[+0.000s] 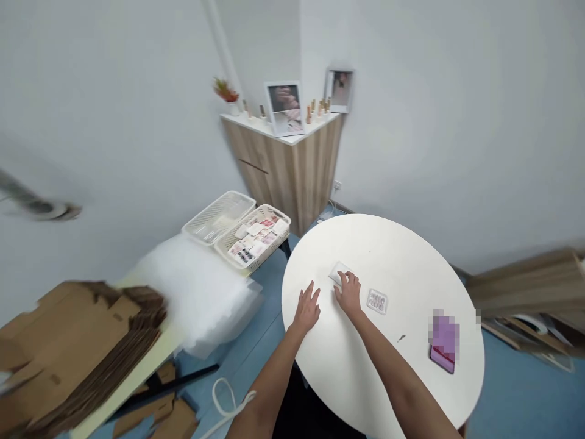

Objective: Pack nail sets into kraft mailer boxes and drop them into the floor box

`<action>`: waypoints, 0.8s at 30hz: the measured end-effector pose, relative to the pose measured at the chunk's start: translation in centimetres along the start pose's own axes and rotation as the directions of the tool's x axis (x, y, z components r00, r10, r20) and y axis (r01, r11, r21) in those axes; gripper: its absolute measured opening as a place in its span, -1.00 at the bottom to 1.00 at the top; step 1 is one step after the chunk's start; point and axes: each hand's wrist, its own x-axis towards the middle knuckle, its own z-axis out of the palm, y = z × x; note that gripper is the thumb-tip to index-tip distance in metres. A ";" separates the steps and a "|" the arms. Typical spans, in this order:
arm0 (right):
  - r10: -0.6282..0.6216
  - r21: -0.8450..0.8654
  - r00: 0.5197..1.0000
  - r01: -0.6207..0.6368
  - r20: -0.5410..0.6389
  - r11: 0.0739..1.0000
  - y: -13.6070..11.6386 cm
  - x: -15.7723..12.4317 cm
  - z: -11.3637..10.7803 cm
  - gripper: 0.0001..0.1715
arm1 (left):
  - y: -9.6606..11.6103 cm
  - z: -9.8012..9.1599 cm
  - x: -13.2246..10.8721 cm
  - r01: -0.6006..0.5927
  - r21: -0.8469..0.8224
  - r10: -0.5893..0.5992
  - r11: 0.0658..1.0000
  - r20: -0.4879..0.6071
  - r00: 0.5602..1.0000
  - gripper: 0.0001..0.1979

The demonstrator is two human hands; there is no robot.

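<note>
A white packet (339,274) lies under the right hand (349,296) on a round tabletop (402,256).

2 hands (306,310) (349,296); 2 white baskets (218,210) (269,213)

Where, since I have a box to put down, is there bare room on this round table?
The widest bare patch on the white table lies along its far rim, beyond the small white packet and the clear plastic tray. A smaller one lies between that tray and the phone. It is crowded around the left hand and right hand.
</note>
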 end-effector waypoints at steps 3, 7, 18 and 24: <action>-0.165 0.045 0.986 0.165 0.011 0.985 -3.0 0.4 0.3 -0.56 | -3.2 -0.9 -4.2 0.144 0.022 -0.142 0.989 -0.079 0.987 -0.52; -0.358 0.120 0.932 0.349 0.058 0.929 -9.5 0.8 1.7 -0.62 | -8.6 -3.2 -10.1 0.304 0.022 -0.293 0.953 -0.209 0.933 -0.59; -0.604 0.256 0.681 0.550 0.414 0.795 -28.5 -2.4 8.9 -0.66 | -24.1 -11.0 -21.9 0.525 0.046 -0.482 0.850 -0.338 0.809 -0.53; -0.586 0.268 0.656 0.527 0.475 0.807 -34.7 -2.3 11.8 -0.65 | -28.9 -14.0 -20.7 0.459 0.184 -0.430 0.869 -0.178 0.885 -0.52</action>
